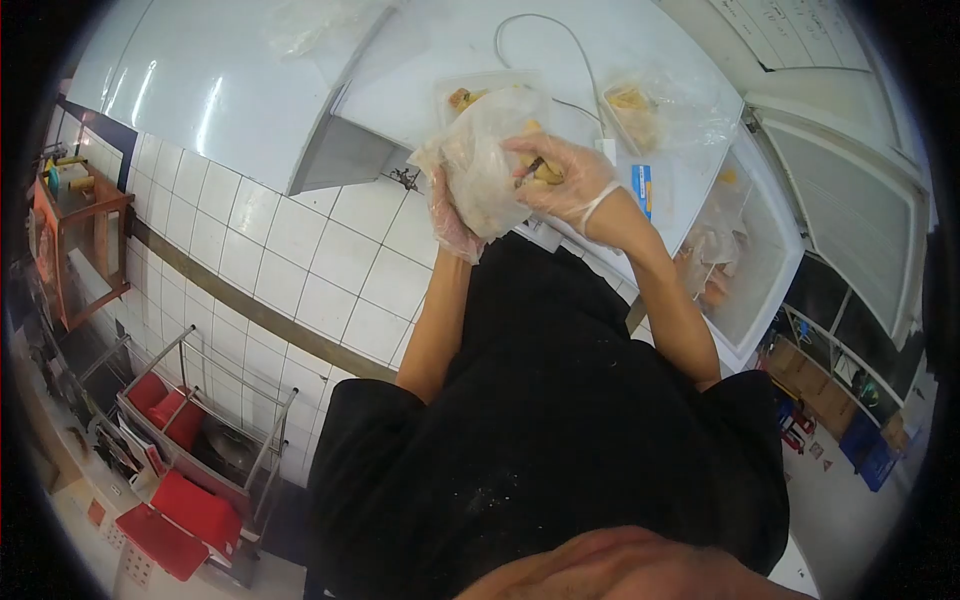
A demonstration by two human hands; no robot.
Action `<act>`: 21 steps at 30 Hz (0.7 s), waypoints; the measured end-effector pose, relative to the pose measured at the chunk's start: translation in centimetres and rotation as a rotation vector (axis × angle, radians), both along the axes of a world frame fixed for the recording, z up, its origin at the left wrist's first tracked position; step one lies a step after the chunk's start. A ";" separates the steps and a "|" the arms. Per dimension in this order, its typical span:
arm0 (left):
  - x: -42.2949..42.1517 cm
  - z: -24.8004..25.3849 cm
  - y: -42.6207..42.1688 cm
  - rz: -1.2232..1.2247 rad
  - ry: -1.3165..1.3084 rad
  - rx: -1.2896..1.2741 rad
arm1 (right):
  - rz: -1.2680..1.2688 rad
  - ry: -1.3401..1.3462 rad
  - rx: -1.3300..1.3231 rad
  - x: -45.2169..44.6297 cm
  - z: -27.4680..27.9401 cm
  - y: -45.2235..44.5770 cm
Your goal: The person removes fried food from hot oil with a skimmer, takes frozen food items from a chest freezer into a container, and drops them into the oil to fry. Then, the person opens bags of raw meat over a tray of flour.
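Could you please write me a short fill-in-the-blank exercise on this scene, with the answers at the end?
1. The left hand holds a translucent plastic ____.
2. The gloved hand nearer the small box is the person's ____ one.
3. That box is mostly ____ in colour.
4. The person's shirt is ____.

Missing words: bag; right; blue; black.

Short-sleeved shirt (540, 420): plain black, loose
White specks (490, 492): small, scattered, 7 o'clock from the shirt's middle
Left sleeve (355, 430): black, wide, 9 o'clock
Right sleeve (742, 420): black, wide, 3 o'clock
Gloved left hand (455, 235): clear thin plastic, wrinkled
Gloved right hand (565, 185): likewise clear
Wrist band (600, 203): narrow, white, 4 o'clock on that glove
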State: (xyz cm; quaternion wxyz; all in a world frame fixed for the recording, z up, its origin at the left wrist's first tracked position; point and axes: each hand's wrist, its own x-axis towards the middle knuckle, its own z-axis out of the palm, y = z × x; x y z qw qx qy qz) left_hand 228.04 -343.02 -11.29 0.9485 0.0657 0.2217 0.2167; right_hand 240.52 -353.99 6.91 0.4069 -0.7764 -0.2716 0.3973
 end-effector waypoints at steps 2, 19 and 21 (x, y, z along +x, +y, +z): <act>0.0 -0.7 0.0 0.001 0.000 -0.003 | 0.001 0.006 0.059 0.3 -0.7 0.2; -8.9 -0.9 5.8 0.212 0.194 0.176 | 0.169 -0.193 -0.074 6.6 -11.5 1.3; -10.4 -2.0 6.1 0.209 0.204 0.169 | 0.170 -0.404 -0.143 6.3 -11.4 1.0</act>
